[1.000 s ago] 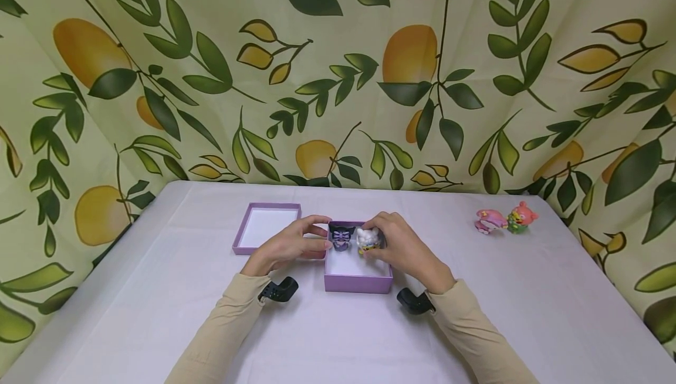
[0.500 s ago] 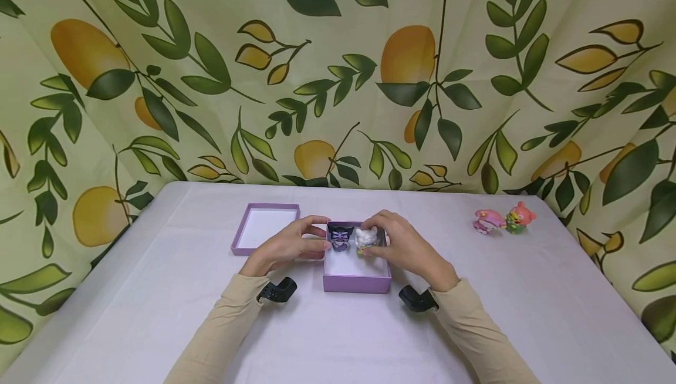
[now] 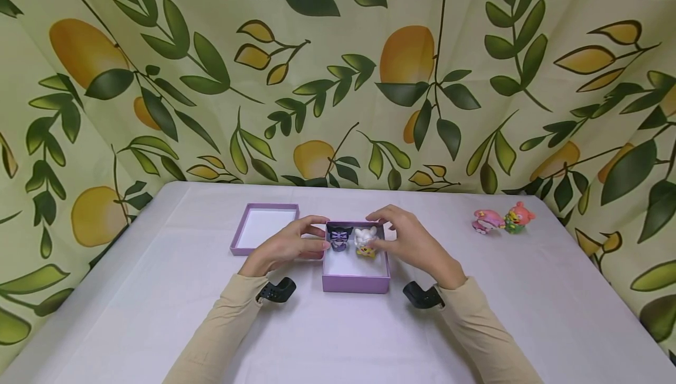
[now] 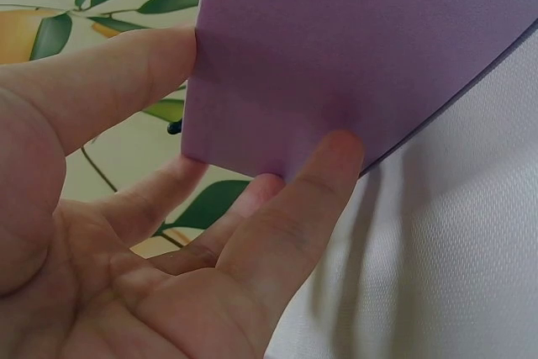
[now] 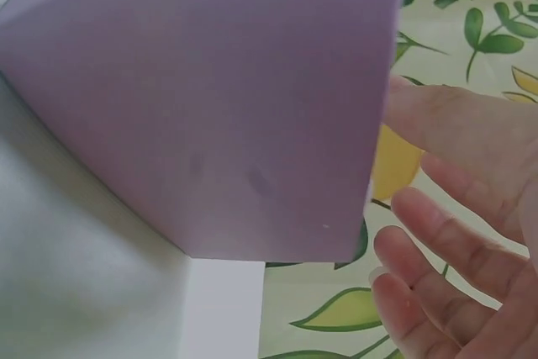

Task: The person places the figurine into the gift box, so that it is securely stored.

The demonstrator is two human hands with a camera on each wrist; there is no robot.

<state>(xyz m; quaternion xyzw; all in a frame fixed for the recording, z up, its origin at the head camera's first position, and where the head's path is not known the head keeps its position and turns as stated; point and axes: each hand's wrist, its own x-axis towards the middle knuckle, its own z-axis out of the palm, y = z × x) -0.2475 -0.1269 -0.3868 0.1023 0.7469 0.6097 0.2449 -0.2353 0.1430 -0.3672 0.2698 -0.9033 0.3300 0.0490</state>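
A small purple box (image 3: 356,284) with a white inside stands uncovered in the middle of the table. In its back left corner sits a black-and-purple figurine (image 3: 339,239). Beside that one, at the back right, a white figurine with a yellow lower part (image 3: 365,238) stands upright. My left hand (image 3: 289,244) grips the box's left side; the left wrist view shows fingertips pressed on the purple wall (image 4: 361,48) and around its edge. My right hand (image 3: 417,248) is at the box's right rim, fingers spread and thumb over the white figurine. In the right wrist view those fingers (image 5: 424,229) hold nothing.
A purple-rimmed lid (image 3: 268,225) lies with its white inside up, behind my left hand. At the back right of the white-covered table, a pink figurine (image 3: 488,221) and a coral-and-green figurine (image 3: 519,218) stand together. A leaf-patterned curtain (image 3: 338,78) hangs behind.
My right hand has let go of the white figurine, its fingers spreading and drawing back to the right. The figurine now stands in the box. My left hand has kept its place.
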